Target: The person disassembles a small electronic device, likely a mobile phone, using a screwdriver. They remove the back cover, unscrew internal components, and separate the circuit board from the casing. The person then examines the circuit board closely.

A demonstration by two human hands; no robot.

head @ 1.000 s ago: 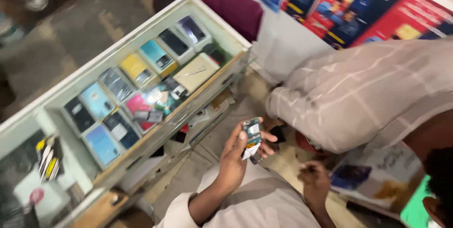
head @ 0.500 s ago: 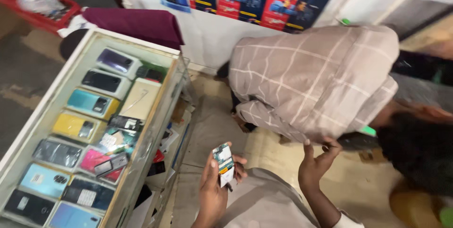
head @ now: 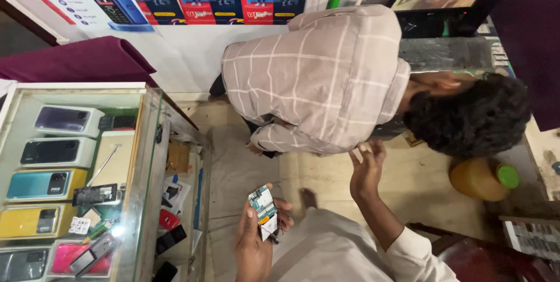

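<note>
Left hand (head: 255, 247): we're gripping a small green circuit board (head: 263, 208) between thumb and fingers, low in the middle.
Right hand (head: 366, 171): we're holding it open and empty, just beside a crouching person's checked shirt (head: 315, 78).
Left side: a glass display case (head: 137, 159) showing phone boxes.

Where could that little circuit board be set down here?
Bare floor lies between the glass case and the crouching person, and beside the orange jar. The case shelves are packed. The left hand holds the board.
</note>
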